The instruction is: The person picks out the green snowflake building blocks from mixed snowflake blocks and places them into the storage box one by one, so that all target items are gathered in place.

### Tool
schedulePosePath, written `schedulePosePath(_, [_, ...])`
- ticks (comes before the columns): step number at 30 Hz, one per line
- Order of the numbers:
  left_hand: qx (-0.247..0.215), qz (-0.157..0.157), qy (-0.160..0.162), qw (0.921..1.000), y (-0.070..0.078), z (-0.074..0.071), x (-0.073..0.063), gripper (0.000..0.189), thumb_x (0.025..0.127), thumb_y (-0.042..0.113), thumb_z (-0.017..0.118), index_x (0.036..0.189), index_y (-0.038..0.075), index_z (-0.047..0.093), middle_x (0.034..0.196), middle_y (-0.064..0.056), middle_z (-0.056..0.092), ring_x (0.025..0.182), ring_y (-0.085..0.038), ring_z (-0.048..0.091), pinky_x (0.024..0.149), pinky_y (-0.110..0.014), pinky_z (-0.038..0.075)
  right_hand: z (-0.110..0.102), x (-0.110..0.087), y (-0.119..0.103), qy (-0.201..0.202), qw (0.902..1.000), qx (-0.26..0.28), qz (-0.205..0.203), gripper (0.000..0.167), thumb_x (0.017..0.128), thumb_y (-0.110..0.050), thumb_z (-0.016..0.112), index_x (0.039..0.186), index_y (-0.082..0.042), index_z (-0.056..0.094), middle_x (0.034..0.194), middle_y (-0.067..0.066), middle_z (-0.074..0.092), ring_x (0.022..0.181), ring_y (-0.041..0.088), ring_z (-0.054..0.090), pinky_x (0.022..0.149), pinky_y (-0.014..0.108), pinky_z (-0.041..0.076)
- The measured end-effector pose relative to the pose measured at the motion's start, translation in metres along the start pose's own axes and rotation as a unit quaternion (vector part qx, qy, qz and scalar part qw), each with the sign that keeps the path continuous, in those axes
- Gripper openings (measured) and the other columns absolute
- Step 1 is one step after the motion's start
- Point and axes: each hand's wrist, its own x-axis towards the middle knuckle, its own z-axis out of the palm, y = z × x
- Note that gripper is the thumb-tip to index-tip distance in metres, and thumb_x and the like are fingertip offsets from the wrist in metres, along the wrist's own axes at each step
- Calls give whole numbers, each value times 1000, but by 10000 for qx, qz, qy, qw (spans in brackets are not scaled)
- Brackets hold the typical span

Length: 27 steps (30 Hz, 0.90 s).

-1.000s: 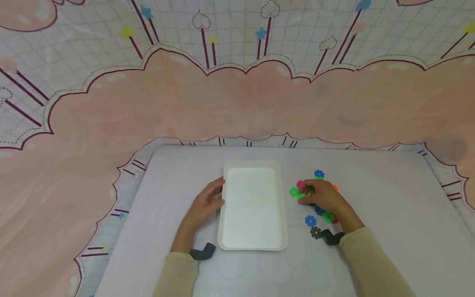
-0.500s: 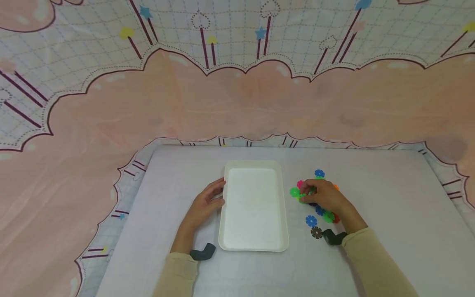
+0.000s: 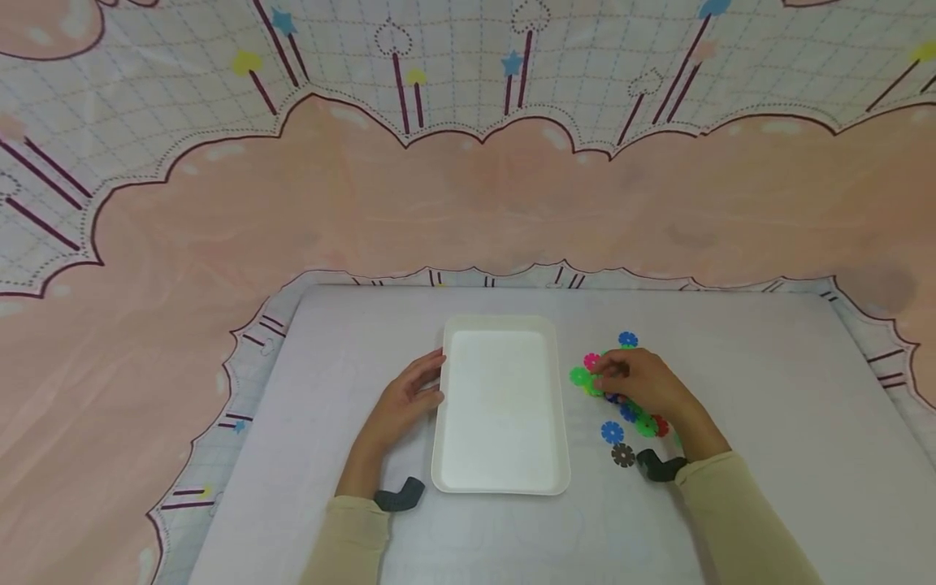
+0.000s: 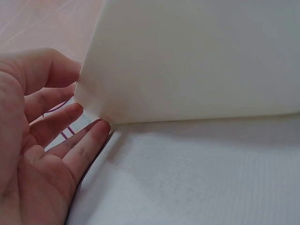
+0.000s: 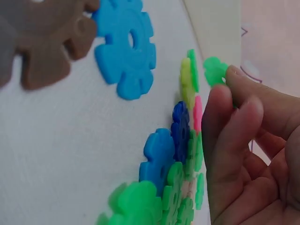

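Observation:
A white rectangular tray [image 3: 500,406] lies on the table, with nothing inside. My left hand [image 3: 400,406] rests at its left side; the left wrist view shows the fingertips [image 4: 101,129] touching the tray's outer wall [image 4: 187,61], not wrapped round it. To the right lies a loose group of plastic snowflake discs in green, blue, pink, red and brown. Over them is my right hand [image 3: 643,386]. In the right wrist view its thumb and forefinger pinch a green snowflake disc [image 5: 215,70] by its edge, raised off the table. The hand covers part of the group.
A blue disc [image 3: 612,432] and a brown disc [image 3: 623,455] lie nearest the front, close to the right wrist. Another blue disc [image 3: 628,340] is at the back. White cloth covers the table [image 3: 790,406], and a patterned peach cloth [image 3: 468,211] hangs behind.
My right hand has risen slightly from the group, with a green snowflake disc between its fingertips. The left hand and the tray stay practically where they were.

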Motion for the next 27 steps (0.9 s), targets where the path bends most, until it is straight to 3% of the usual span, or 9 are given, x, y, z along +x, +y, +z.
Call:
schedulePosePath(7, [-24, -37, 26, 10000, 1, 0, 0, 58, 93, -6, 65, 148, -6, 46, 163, -18, 35, 146, -45, 40, 107, -21, 48, 0, 0, -4, -67, 9981, 460, 399, 28, 95, -23, 72, 115, -4, 69, 98, 9, 71, 80, 17, 71, 80, 31, 59])
schedulePosePath(12, [-7, -32, 20, 10000, 3, 0, 1, 58, 93, -5, 66, 148, -4, 47, 163, -17, 36, 146, -44, 40, 107, -22, 49, 1, 2, -6, 18, 9982, 394, 450, 25, 96, -26, 72, 113, -8, 70, 98, 7, 69, 81, 15, 72, 83, 31, 54])
schedulePosePath(18, [8, -52, 23, 10000, 2, 0, 2, 58, 93, -5, 66, 148, -5, 46, 163, -17, 36, 146, -45, 40, 108, -22, 48, 6, 3, -9, 142, 9960, 672, 577, 26, 96, -27, 72, 114, -9, 70, 100, 8, 68, 82, 16, 74, 86, 34, 53])
schedulePosePath(27, [54, -153, 30, 9999, 2, -1, 1, 59, 93, -3, 66, 149, -3, 46, 163, -16, 37, 146, -43, 40, 108, -22, 48, 8, 5, -16, 71, 9898, 1118, 875, 32, 96, -28, 71, 120, -7, 66, 101, 9, 69, 83, 18, 70, 78, 29, 59])
